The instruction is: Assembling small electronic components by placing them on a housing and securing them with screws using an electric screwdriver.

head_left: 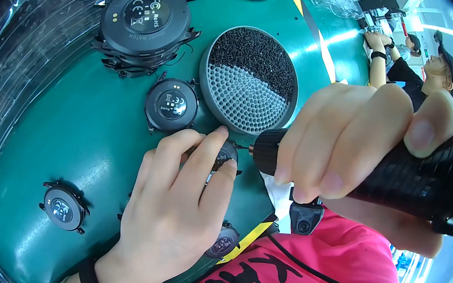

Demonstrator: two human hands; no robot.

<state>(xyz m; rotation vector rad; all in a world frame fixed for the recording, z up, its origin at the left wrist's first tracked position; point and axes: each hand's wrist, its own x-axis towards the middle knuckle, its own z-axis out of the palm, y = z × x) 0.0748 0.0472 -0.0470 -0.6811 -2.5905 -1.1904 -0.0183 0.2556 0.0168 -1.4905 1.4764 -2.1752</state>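
My left hand (172, 205) presses down on a round black watch case (224, 154) lying on the green mat (67, 133), fingers spread over it. My right hand (350, 132) is wrapped around a black electric screwdriver (411, 175). Its thin tip points left and meets the edge of the watch case under my fingers. Just beyond the case sits a round grey tray (247, 82) half filled with tiny black screws.
More black watch cases lie on the mat: a stack (144, 24) at the top, one (171, 106) in the middle, one (62, 207) at left, one (223, 242) near the front edge. A person in black sits at the bench at right (427, 71).
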